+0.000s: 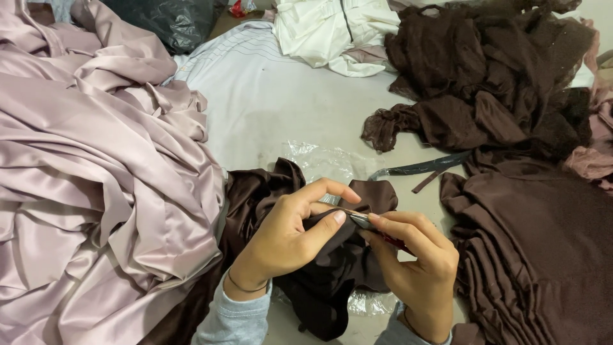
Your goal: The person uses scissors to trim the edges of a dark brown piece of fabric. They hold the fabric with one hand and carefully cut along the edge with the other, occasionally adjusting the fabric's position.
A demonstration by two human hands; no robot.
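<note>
Head-cam view looking down at two bare hands working on a dark brown garment, w/ grey sleeves at the wrists.

Left hand: grip clenched on a fold of the brown garment, thumb and forefinger pinching the cloth taut. Right hand: grip grasping a small metal tool w/ a reddish handle, prob. a snipper or seam cutter; its tip touches the pinched fold. The garment is bunched directly under both hands, on a pale tabletop.

Progress, as a judgement: the work on this piece looks under way, not finished. The tool is at the cloth, the piece isn't set aside, and no cut threads are visible.

Around the brown garment:
- Left of it, touching: big heap of pale pink satin.
- Right of it: pile of similar brown pleated fabric.
- Beyond it, upper right: brown lace pieces.
- Just behind it: crumpled clear plastic bag; more plastic shows beneath it.
- Far behind: white cloth and a dark plastic bag.

In the way: the piles crowd both sides, leaving little bare surface; garment folds hide the exact spot being worked.
</note>
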